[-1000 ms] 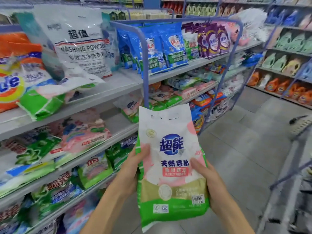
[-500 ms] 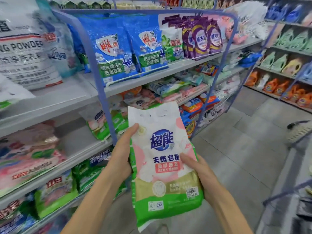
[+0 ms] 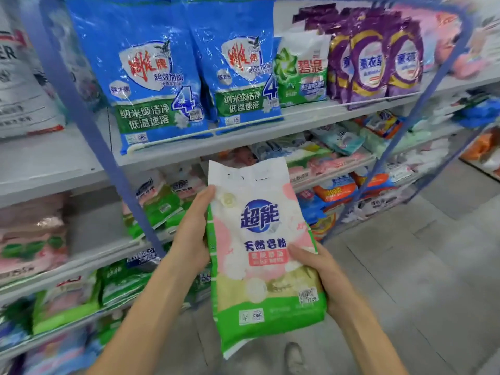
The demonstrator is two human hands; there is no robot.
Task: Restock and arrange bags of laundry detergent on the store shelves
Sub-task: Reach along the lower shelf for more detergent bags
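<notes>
I hold a white, pink and green detergent bag (image 3: 259, 255) upright in front of me with both hands. My left hand (image 3: 190, 239) grips its left edge, thumb up along the side. My right hand (image 3: 322, 277) grips its lower right edge, thumb laid across the front. The bag hangs in the aisle in front of the grey store shelves (image 3: 243, 139). On the second shelf, just left of the bag, lie matching green and pink bags (image 3: 159, 201).
Two big blue bags (image 3: 151, 77) stand on the upper shelf, with a green bag (image 3: 300, 69) and purple bags (image 3: 376, 63) to their right. A blue upright post (image 3: 89, 125) crosses the shelves at left. Grey tiled floor (image 3: 405, 266) lies to the right.
The view has moved closer to the shelves and along the aisle; the blue bags now loom large. The bag stays gripped in both hands, raised slightly toward the second shelf.
</notes>
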